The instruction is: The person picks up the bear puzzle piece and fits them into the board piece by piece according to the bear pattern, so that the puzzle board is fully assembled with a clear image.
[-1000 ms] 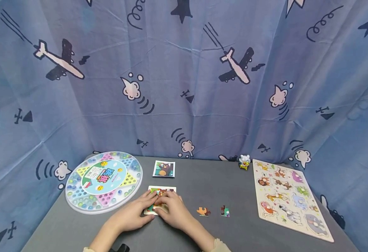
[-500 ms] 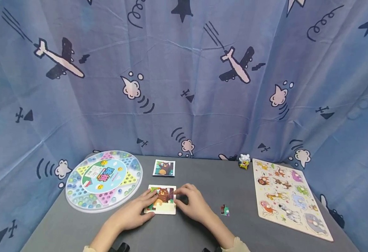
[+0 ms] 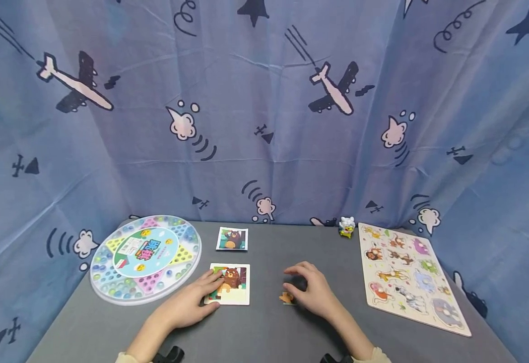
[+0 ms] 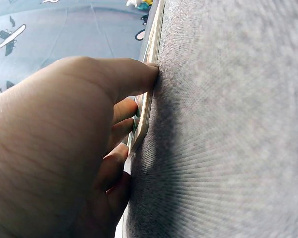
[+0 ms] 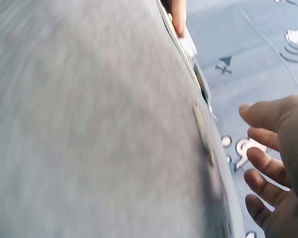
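Note:
My left hand (image 3: pixel 194 298) rests on the left side of a small puzzle board (image 3: pixel 242 295) with a brown bear picture, part of whose lower area is pale and bare. In the left wrist view its thumb (image 4: pixel 139 74) touches the board's edge and its other fingers lie on top. To the right, my right hand (image 3: pixel 314 290) hovers beside an orange puzzle piece (image 3: pixel 286 297) on the table. Relaxed fingers hold nothing, and in the right wrist view a gap separates them from the flat piece (image 5: pixel 203 134).
A small bear picture card (image 3: pixel 232 239) lies behind the board. A round marble game (image 3: pixel 144 259) sits at left. At right is a wooden animal puzzle (image 3: pixel 409 282), with a small toy figure (image 3: pixel 347 227) near its far corner. A patterned curtain (image 3: pixel 264 126) hangs behind.
My right hand has moved right, off the bear board to beside the orange piece. A teal piece seen earlier is now hidden behind that hand. The left hand has stayed on the board.

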A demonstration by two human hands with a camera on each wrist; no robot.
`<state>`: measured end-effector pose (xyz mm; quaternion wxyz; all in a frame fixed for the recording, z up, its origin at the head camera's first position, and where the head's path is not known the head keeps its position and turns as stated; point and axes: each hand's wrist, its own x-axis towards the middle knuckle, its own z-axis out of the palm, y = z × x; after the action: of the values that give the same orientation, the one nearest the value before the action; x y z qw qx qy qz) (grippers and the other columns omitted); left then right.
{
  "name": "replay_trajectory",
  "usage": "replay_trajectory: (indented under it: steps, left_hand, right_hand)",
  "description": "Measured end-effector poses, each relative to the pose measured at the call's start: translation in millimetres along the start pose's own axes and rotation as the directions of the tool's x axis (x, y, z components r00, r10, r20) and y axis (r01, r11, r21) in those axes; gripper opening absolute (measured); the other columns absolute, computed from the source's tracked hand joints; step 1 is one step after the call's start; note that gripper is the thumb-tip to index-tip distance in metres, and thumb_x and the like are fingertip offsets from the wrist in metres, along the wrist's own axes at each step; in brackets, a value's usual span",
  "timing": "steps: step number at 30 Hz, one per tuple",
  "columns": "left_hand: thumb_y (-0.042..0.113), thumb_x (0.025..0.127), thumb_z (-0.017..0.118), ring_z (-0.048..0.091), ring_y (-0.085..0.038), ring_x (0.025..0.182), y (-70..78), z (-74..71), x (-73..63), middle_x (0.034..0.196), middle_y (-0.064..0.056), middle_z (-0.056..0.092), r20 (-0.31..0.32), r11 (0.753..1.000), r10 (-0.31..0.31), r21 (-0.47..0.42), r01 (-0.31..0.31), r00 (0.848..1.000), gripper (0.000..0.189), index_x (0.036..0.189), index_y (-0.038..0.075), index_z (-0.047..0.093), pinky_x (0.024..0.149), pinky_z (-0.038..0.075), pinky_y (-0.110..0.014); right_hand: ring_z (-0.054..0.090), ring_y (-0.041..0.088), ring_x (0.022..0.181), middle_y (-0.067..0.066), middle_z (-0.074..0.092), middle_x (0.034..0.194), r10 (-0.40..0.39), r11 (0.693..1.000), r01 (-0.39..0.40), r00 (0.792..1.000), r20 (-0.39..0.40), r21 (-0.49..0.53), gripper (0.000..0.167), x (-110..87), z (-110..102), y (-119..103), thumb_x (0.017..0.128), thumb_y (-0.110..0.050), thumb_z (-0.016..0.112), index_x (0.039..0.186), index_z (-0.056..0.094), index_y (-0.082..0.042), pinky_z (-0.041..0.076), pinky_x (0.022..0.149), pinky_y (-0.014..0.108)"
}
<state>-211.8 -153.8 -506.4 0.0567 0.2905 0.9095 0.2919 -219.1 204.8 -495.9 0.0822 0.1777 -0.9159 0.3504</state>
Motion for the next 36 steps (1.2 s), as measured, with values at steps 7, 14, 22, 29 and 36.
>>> replay_trajectory:
  steps: [7, 14, 22, 29, 36]
  left_hand:
    - [0.034, 0.103, 0.07, 0.029, -0.038, 0.159, -1.5, 0.4, -0.3, 0.169, -0.01, 0.04, -0.001, 1.0, -0.005, 0.011, 0.005, 1.0, 0.063, 0.157, 0.008, 0.052, 0.125, 0.031, -0.062]
    - [0.036, 0.103, 0.069, 0.029, -0.038, 0.159, -2.7, 0.6, -0.9, 0.169, -0.009, 0.04, -0.007, 1.0, -0.002, 0.011, 0.002, 1.0, 0.063, 0.157, 0.008, 0.053, 0.125, 0.031, -0.062]
    - [0.034, 0.103, 0.069, 0.03, -0.039, 0.159, -1.2, 0.3, -0.7, 0.169, -0.01, 0.041, -0.005, 1.0, 0.004, 0.014, -0.004, 1.0, 0.062, 0.157, 0.007, 0.053, 0.125, 0.031, -0.061]
    - [0.034, 0.103, 0.069, 0.029, -0.038, 0.159, 0.1, 0.3, -0.3, 0.169, -0.01, 0.041, -0.006, 1.0, 0.0, 0.005, 0.0, 1.0, 0.062, 0.157, 0.007, 0.053, 0.125, 0.031, -0.061]
    - [0.034, 0.103, 0.069, 0.029, -0.038, 0.159, 0.1, -0.4, -1.0, 0.169, -0.011, 0.041, 0.002, 1.0, -0.002, 0.005, 0.002, 1.0, 0.063, 0.157, 0.007, 0.052, 0.124, 0.031, -0.062]
  right_hand:
    - [0.067, 0.017, 0.108, -0.005, 0.071, 0.113, -0.028, 0.999, 0.028, 0.999, -0.017, 0.044, 0.027, -5.3, -3, 14, 0.092, -0.021, 0.085, 0.117, 0.079, -0.015, 0.057, 0.097, 0.047]
    - [0.066, 0.011, 0.104, -0.01, 0.071, 0.108, -0.115, 0.993, 0.116, 0.992, -0.054, 0.016, 0.026, -9.2, 4, 27, 0.088, -0.019, 0.088, 0.112, 0.079, -0.015, 0.057, 0.093, 0.039]
    - [0.058, 0.011, 0.109, -0.013, 0.067, 0.111, -0.202, 0.977, 0.203, 0.979, 0.017, -0.059, 0.026, -13.6, 2, 37, 0.088, -0.038, 0.087, 0.109, 0.076, -0.028, 0.047, 0.091, 0.046]
    - [0.057, 0.013, 0.111, -0.011, 0.065, 0.116, -0.244, 0.968, 0.246, 0.969, 0.047, -0.052, 0.03, -15.1, -1, 41, 0.082, -0.034, 0.091, 0.107, 0.073, -0.029, 0.042, 0.089, 0.042]
    - [0.056, 0.008, 0.108, -0.014, 0.065, 0.113, -0.244, 0.969, 0.245, 0.969, 0.035, -0.033, 0.026, -15.2, 0, 41, 0.082, -0.029, 0.092, 0.1, 0.074, -0.034, 0.041, 0.087, 0.04]
